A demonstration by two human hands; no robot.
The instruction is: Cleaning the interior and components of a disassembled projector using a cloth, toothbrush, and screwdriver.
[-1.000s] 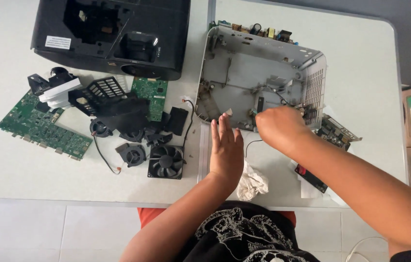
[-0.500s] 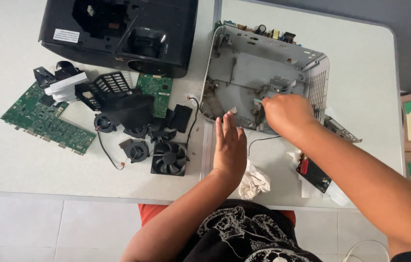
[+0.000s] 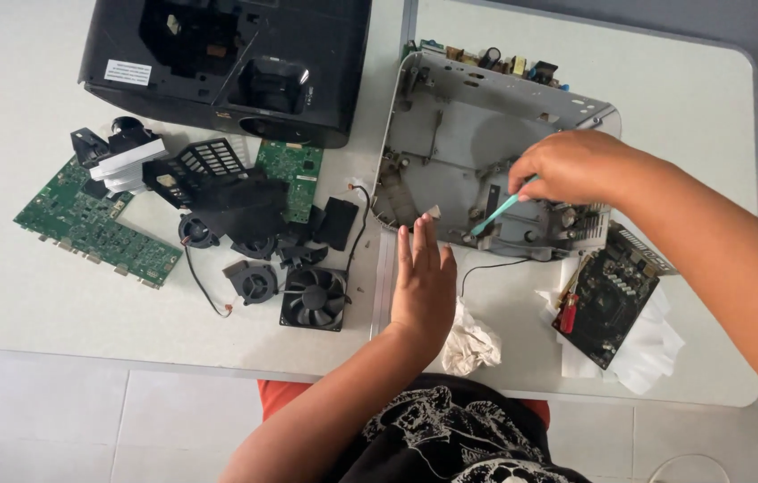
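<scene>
Two hands work at the grey metal chassis (image 3: 486, 152) on the bench (image 3: 683, 98). Fingers hide the teal tool's (image 3: 500, 215) upper end; its tip, hard to make out, touches the chassis floor. Right hand (image 3: 567, 165) is clenched around that tool. Left hand (image 3: 424, 282) lies flat, released, beside the chassis' near edge. Since earlier, the right hand has lifted, baring the tool.

The person wears a black shirt (image 3: 451, 438) with white print, orange beneath, and bare forearms.
</scene>
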